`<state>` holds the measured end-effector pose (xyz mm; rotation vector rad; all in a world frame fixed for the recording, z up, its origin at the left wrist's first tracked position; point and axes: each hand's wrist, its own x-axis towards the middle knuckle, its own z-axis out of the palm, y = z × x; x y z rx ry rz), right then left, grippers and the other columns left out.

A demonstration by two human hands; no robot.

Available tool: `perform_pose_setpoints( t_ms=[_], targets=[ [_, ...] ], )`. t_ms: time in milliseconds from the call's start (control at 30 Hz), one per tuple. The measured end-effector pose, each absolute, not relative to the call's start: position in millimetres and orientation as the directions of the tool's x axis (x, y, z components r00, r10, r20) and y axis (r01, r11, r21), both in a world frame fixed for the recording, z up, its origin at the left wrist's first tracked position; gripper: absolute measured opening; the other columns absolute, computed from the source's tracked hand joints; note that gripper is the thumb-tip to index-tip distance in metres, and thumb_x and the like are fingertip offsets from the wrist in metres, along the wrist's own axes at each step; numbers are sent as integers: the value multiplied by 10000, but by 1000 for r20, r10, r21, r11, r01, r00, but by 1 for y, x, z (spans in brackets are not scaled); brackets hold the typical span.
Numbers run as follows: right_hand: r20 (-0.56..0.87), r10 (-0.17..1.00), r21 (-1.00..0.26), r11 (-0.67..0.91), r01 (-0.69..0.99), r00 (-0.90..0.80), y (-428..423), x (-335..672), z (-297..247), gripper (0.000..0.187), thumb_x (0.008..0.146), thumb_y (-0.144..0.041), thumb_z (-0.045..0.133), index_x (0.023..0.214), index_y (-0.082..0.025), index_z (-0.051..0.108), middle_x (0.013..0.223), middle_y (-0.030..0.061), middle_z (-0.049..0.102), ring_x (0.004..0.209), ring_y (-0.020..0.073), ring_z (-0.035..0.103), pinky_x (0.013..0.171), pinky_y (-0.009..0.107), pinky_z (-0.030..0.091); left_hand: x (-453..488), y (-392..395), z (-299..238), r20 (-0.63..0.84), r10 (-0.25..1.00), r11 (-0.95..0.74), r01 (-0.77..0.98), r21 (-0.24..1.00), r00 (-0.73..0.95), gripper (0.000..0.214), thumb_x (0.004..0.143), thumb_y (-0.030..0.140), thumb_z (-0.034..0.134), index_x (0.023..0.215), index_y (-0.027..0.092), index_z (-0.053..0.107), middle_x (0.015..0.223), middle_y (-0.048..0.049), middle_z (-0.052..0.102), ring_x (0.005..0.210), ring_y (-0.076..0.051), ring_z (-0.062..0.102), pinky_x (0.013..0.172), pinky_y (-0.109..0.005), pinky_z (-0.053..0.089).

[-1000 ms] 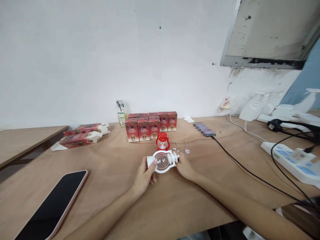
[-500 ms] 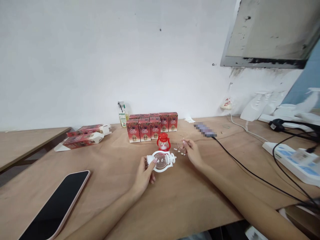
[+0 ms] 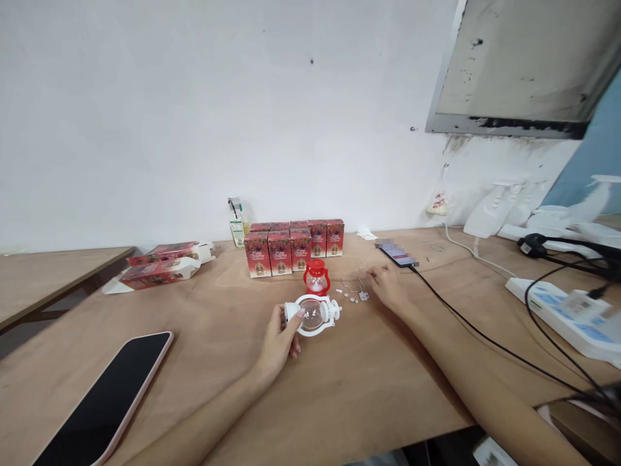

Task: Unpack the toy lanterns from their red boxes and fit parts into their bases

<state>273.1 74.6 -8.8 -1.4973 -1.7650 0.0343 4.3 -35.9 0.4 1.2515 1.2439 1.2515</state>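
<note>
A small white toy lantern (image 3: pixel 314 315) with a clear globe lies on its side on the wooden table (image 3: pixel 339 388). My left hand (image 3: pixel 280 341) is closed round its left end. Just behind it a red toy lantern (image 3: pixel 316 277) stands upright. To the right of the white lantern lie several tiny white and metal parts (image 3: pixel 354 295). My right hand (image 3: pixel 389 287) rests on the table beside those parts, fingers curled toward them; whether it grips one is too small to see.
A row of red boxes (image 3: pixel 295 246) stands behind the lanterns, with flattened red boxes (image 3: pixel 160 266) at the left. A black phone (image 3: pixel 104 398) lies front left. A second phone (image 3: pixel 398 254) with a black cable (image 3: pixel 485 336) and a white power strip (image 3: pixel 565 310) are at the right.
My right hand left the white lantern and moved right and back to the small parts. My left hand kept hold of the white lantern.
</note>
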Motion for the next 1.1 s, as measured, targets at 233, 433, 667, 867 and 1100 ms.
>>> perform_pose_setpoints(
  t_ms=[233,433,667,867,1100],
  targets=[
    [467,853,-268,389,882,-234,71,266,-8,143,825,-195,491,825,-193,634,862,70,667,893,232,503,802,343,357,4,-37,1,45,998,-43,47,998,-42,478,680,611,559,858,194,407,480,96,474,317,-71,424,283,-151,317],
    [423,844,-179,434,883,-329,66,265,-2,179,839,-180,471,853,-188,649,923,66,673,927,230,497,841,353,330,5,-38,2,41,998,-39,48,998,-46,463,688,600,563,853,197,407,469,95,475,316,-77,433,286,-151,310],
    [392,853,-131,422,897,-344,63,268,4,169,796,-160,512,830,-197,673,916,66,672,953,238,494,833,354,318,5,-37,2,51,998,-50,27,998,-40,457,684,586,572,857,196,408,534,88,501,318,-62,432,283,-152,319],
    [383,860,-100,401,911,-336,67,280,7,205,778,-155,515,866,-203,693,931,84,655,959,247,479,862,371,309,5,-37,2,40,999,-39,22,999,-36,455,677,586,573,849,200,404,492,102,470,307,-67,423,279,-152,308],
    [357,859,-76,418,905,-367,70,291,5,294,700,-68,503,848,-231,696,972,53,650,969,235,482,881,361,300,5,-36,1,49,998,-47,48,998,-37,468,674,602,566,845,198,400,471,102,468,308,-69,413,275,-153,317]
  ],
)
